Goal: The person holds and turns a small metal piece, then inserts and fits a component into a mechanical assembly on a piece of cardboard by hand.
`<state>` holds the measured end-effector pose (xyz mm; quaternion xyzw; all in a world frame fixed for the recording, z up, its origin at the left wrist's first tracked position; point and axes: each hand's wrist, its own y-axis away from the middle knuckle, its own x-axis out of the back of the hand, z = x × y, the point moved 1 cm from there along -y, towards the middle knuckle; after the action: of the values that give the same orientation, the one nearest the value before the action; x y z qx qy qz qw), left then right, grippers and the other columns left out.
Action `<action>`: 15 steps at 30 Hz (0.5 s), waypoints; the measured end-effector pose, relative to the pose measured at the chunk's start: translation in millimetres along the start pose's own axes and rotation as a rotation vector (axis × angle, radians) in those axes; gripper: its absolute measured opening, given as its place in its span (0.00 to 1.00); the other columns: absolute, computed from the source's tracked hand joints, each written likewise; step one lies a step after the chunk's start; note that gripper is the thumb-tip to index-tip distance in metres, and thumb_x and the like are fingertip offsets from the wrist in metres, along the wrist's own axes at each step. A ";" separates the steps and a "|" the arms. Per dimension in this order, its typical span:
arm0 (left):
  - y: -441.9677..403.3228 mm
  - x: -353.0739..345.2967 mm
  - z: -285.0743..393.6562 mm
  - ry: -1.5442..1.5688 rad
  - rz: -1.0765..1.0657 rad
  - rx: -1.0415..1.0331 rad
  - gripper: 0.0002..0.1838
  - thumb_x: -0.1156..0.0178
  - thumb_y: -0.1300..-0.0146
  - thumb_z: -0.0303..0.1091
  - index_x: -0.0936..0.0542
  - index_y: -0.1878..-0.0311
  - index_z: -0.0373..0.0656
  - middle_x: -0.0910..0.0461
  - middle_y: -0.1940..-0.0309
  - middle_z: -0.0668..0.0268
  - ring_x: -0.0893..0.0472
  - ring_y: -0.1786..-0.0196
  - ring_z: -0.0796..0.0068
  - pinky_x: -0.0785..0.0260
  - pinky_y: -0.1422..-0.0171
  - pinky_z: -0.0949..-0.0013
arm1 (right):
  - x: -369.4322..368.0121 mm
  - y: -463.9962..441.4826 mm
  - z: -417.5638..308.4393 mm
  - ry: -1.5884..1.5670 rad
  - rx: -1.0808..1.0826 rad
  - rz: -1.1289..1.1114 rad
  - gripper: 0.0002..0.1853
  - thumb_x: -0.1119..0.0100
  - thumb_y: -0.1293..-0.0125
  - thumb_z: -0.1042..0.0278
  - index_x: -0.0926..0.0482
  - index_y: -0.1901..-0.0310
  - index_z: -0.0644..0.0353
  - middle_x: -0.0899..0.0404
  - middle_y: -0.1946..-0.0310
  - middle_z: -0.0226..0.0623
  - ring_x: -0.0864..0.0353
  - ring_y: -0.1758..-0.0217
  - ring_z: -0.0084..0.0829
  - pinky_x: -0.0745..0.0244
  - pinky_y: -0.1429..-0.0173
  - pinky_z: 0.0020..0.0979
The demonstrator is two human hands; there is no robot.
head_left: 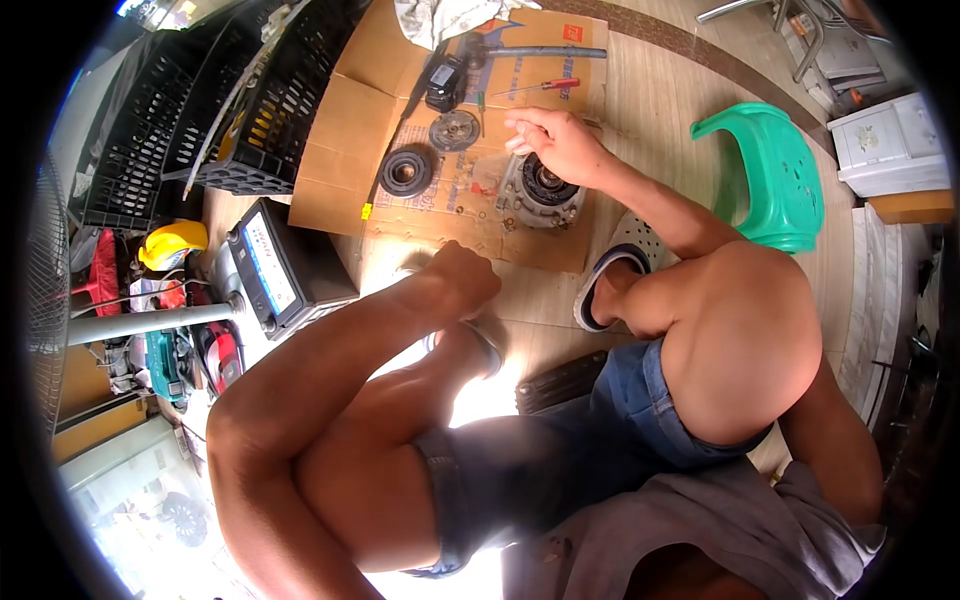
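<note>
My right hand (555, 140) is just above a round metal housing (545, 195) with a dark ring in its centre; its fingers are loosely bent and apart, with nothing visible in them. Contact with the housing cannot be made out. My left hand (466, 280) is closed near my left knee, by the cardboard's front edge, and its fingers are mostly hidden. On the cardboard (340, 140) lie a dark grooved pulley (406, 173) and a grey round plate (455, 130), both left of the housing. A red-handled screwdriver (560, 84) lies beyond my right hand.
A black power tool (446, 82), a long-handled hammer (545, 52) and a white cloth (450, 18) are at the back. Black crates (270, 110) and a car battery (275, 265) stand left. To the right is a green plastic stool (775, 175), with a white box (888, 145) beyond.
</note>
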<state>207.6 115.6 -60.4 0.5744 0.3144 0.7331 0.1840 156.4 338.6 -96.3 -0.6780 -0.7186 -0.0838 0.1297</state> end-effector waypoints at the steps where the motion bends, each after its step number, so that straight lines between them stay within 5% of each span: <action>1: -0.3 0.7 -0.3 -0.002 -0.002 -0.001 0.07 0.41 0.39 0.32 0.13 0.65 0.46 0.13 0.65 0.58 0.13 0.57 0.60 0.25 0.52 0.58 | 1.0 0.1 -0.9 -0.105 -0.025 -0.027 0.17 0.51 0.22 0.67 0.26 0.41 0.71 0.17 0.52 0.49 0.15 0.48 0.37 0.18 0.43 0.35; 7: 0.5 2.5 0.8 0.009 -0.002 -0.003 0.08 0.41 0.39 0.31 0.13 0.64 0.45 0.13 0.65 0.57 0.13 0.57 0.59 0.24 0.52 0.57 | 8.1 0.8 4.1 -0.651 -0.260 0.048 0.24 0.49 0.23 0.56 0.31 0.38 0.71 0.21 0.46 0.51 0.17 0.45 0.43 0.19 0.42 0.38; 15: -5.1 -0.8 0.0 -0.031 -0.041 0.034 0.08 0.37 0.39 0.35 0.12 0.60 0.49 0.12 0.60 0.64 0.13 0.53 0.64 0.24 0.52 0.60 | 7.3 -1.1 -4.0 -0.328 -0.305 0.083 0.27 0.51 0.23 0.47 0.27 0.41 0.67 0.22 0.61 0.34 0.22 0.67 0.23 0.22 0.62 0.27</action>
<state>207.3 118.9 -64.4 0.5820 0.3358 0.7148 0.1939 155.3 344.2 -90.2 -0.7234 -0.6804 -0.0747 -0.0897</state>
